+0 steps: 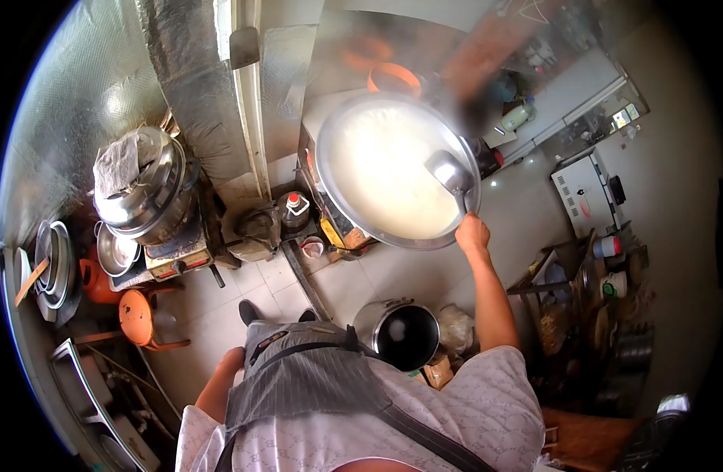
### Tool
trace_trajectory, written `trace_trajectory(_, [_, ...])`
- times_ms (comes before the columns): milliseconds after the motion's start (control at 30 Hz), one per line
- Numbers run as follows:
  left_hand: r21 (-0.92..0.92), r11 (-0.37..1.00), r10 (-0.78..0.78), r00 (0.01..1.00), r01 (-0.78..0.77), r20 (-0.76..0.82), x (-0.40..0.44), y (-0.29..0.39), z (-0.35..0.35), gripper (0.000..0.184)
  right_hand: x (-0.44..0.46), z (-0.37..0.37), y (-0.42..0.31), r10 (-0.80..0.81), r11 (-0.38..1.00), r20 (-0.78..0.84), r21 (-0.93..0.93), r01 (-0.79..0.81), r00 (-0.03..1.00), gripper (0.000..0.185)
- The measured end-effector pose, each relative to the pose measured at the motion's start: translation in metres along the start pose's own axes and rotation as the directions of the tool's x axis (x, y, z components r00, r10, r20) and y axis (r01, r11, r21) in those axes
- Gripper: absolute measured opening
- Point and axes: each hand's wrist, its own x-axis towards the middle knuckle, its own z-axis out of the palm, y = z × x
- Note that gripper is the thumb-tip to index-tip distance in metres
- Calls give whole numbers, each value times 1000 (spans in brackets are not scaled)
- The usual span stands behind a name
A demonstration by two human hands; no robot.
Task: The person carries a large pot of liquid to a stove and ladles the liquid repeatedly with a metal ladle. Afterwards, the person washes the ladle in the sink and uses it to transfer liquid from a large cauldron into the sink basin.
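Observation:
My right hand (472, 234) is closed round the handle of a metal ladle (450, 171). The ladle's bowl is over the right side of a wide metal basin (328, 186), at the surface of a pale, milky liquid (381, 161). My right arm is stretched forward, with the fist just outside the basin's near right rim. On the left, my arm (226, 376) hangs beside the grey striped apron (298, 374); the left hand itself is hidden.
A lidded steel pot (145, 200) with a cloth on top sits on a stove at the left. An orange stool (139, 317) is below it. Near my legs is a dark-mouthed metal drum (406, 337). Cluttered shelves (566, 291) line the right; a red-capped bottle (293, 211) stands by the basin.

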Motion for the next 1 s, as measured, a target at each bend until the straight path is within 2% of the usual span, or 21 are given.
trace_trajectory(33, [21,999,42,999,-42,-3,-1,0,-1,32,-2,5,0,12,999,23,39,-13,1000,22])
trace_trajectory(100, [-6,1000,20,1000,-20,5,-3,0,-1,33,-7,10,-2,26,996,45,81,-29,999,21])
trace_trajectory(167, [-35,999,-1,1000,2,13,-3,-1,-1,35,-12,10,-8,0,975,114,221,-26,993,22])
trace_trajectory(200, [-37,999,-5,1000,6,20,-6,2,-3,37,-12,19,-9,-107,975,10,195,103,994,19])
trace_trajectory(233, [-40,999,-8,1000,9,26,-8,4,-4,38,-10,23,-6,-106,975,8,196,103,994,19])
trace_trajectory(267, [-40,999,-8,1000,9,23,-11,7,-5,38,-8,28,-3,20,862,242,487,-139,970,18])
trace_trajectory(300, [-39,999,-36,999,36,-4,-16,12,-6,35,-11,19,-10,56,633,486,658,-408,872,19])
trace_trajectory(333, [-40,997,-64,997,63,-31,-20,18,-9,32,-17,14,-15,33,488,513,741,-461,858,19])
trace_trajectory(367, [-42,997,-62,997,61,-35,-18,17,-8,32,-20,11,-16,32,488,509,743,-458,860,19])
trace_trajectory(433, [-16,999,-44,999,44,-2,-3,4,1,31,-23,5,-17,2,286,621,751,-596,784,19])
trace_trajectory(467, [-19,999,-41,999,41,-3,1,-2,4,31,-24,7,-13,4,289,618,752,-593,786,19])
trace_trajectory(533, [-71,997,-18,999,15,-48,2,-2,6,29,-25,16,-3,-159,-85,673,720,-689,722,16])
trace_trajectory(567, [-75,997,-13,999,10,-47,3,-1,7,29,-25,21,1,-156,-80,672,722,-687,724,16])
trace_trajectory(633, [-101,993,-64,998,62,-15,-6,8,-4,29,-29,21,8,-265,-234,681,641,-731,683,18])
trace_trajectory(800, [-27,999,-20,1000,19,-9,15,-7,7,28,-40,-6,12,-302,-276,664,626,-729,684,19])
trace_trajectory(867, [52,998,37,999,-36,-16,28,-18,18,28,-43,-19,12,-255,-234,618,706,-668,743,18])
trace_trajectory(900, [49,998,-36,998,33,48,27,-11,12,28,-44,-28,12,-253,-224,621,708,-670,742,18])
trace_trajectory(1000, [33,996,-80,994,78,71,25,-8,9,29,-44,-52,13,-197,-181,554,790,-585,809,18])
